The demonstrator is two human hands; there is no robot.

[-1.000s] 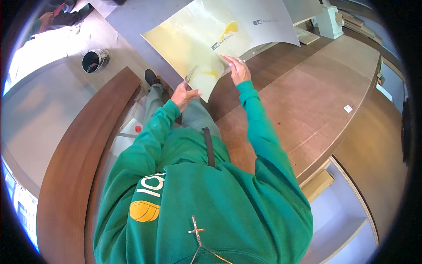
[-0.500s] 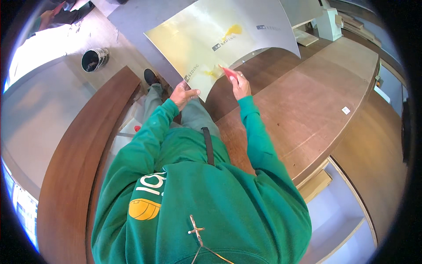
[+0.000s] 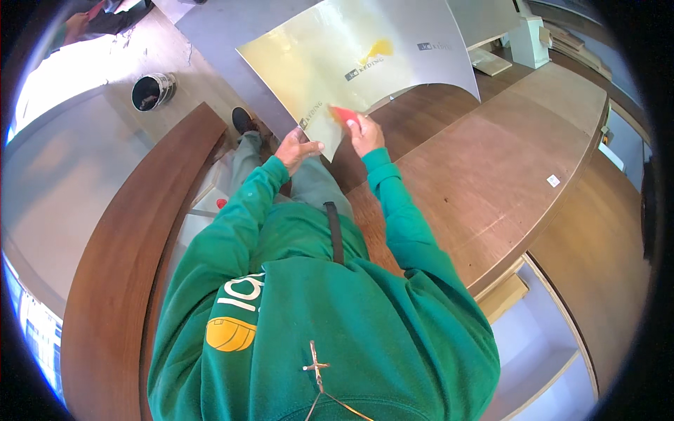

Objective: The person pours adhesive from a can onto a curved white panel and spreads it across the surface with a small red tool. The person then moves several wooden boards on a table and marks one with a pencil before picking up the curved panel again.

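A thin, flexible sheet (image 3: 414, 74) curves up in front of me, with printed marks and a yellow smear of what looks like glue (image 3: 380, 48) on its face. At its near corner, my left hand (image 3: 298, 150) is closed on the edge, thumb on top. My right hand (image 3: 366, 135) grips a flat red spreader (image 3: 344, 114), its tip against or just over the sheet near that corner. Motion blurs the spreader slightly, and the film under its tip is hard to make out.
To my right lies a brown wooden panel (image 3: 484, 168) above an open pale compartment (image 3: 530, 330). A long curved brown board (image 3: 126, 259) is on my left. Farther off stand a bucket (image 3: 153, 92) on the floor and a white block (image 3: 529, 42). Another person's hand (image 3: 76, 27) shows at far left.
My right hand has swept the red spreader left across the sheet, toward the corner in my left hand. The sheet and my left hand have shifted slightly right.
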